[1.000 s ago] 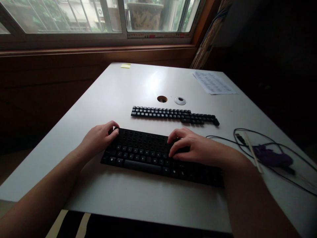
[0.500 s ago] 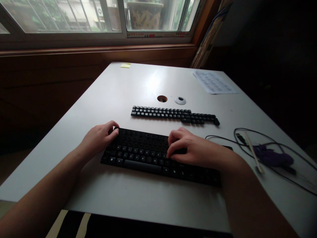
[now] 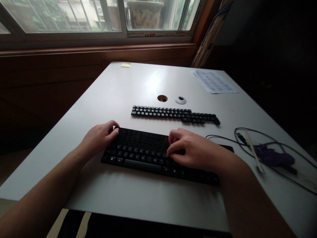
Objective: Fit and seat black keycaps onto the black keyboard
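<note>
A black keyboard (image 3: 146,152) lies in front of me on the white table (image 3: 128,89). Its upper rows show bare sockets and its lower rows carry keycaps. My left hand (image 3: 99,138) grips the keyboard's far left corner, thumb on top. My right hand (image 3: 190,148) rests over the keyboard's middle right, fingers curled down and pressed together onto the keys. What is under those fingertips is hidden. Beyond the keyboard, loose black keycaps (image 3: 173,114) are laid out in neat rows.
A black cable (image 3: 250,140), a thin pale stick (image 3: 254,152) and a purple object (image 3: 272,157) lie at the right. A cable hole (image 3: 162,98) and its white cap (image 3: 180,99) sit mid-table. A printed sheet (image 3: 214,82) and a yellow note (image 3: 125,65) lie at the far edge.
My right hand has slid a little to the left along the keyboard, and more of the keyboard's right end shows. My left hand stays on the corner.
</note>
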Demonstrator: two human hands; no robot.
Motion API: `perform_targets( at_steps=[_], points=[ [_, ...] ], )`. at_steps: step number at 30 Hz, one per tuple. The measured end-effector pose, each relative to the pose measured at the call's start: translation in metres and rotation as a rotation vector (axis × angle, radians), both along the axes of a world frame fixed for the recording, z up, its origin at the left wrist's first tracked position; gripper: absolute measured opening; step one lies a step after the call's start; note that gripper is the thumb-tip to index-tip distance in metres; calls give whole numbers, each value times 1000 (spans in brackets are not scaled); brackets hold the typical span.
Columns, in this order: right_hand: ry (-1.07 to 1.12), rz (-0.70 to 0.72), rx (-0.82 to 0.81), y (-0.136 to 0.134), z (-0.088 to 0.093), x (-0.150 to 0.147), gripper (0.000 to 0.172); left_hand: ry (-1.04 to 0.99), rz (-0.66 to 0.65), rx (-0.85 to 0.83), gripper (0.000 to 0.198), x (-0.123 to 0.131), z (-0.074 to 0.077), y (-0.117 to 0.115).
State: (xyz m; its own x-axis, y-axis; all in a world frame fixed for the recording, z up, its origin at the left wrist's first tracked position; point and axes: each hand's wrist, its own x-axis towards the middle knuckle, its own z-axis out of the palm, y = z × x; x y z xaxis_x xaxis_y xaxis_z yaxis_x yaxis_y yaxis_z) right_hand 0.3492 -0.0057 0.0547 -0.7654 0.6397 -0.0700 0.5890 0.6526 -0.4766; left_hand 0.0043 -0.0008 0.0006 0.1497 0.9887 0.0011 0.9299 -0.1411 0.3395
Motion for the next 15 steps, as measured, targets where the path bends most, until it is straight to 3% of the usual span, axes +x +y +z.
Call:
perform_targets(
  at_steps=[7, 15],
  points=[
    [-6, 4, 33, -1, -1, -2, 21, 0, 2, -2, 32, 0, 0, 0],
    [21, -100, 48, 7, -1, 14, 17, 1, -4, -3, 33, -1, -2, 0]
  ],
)
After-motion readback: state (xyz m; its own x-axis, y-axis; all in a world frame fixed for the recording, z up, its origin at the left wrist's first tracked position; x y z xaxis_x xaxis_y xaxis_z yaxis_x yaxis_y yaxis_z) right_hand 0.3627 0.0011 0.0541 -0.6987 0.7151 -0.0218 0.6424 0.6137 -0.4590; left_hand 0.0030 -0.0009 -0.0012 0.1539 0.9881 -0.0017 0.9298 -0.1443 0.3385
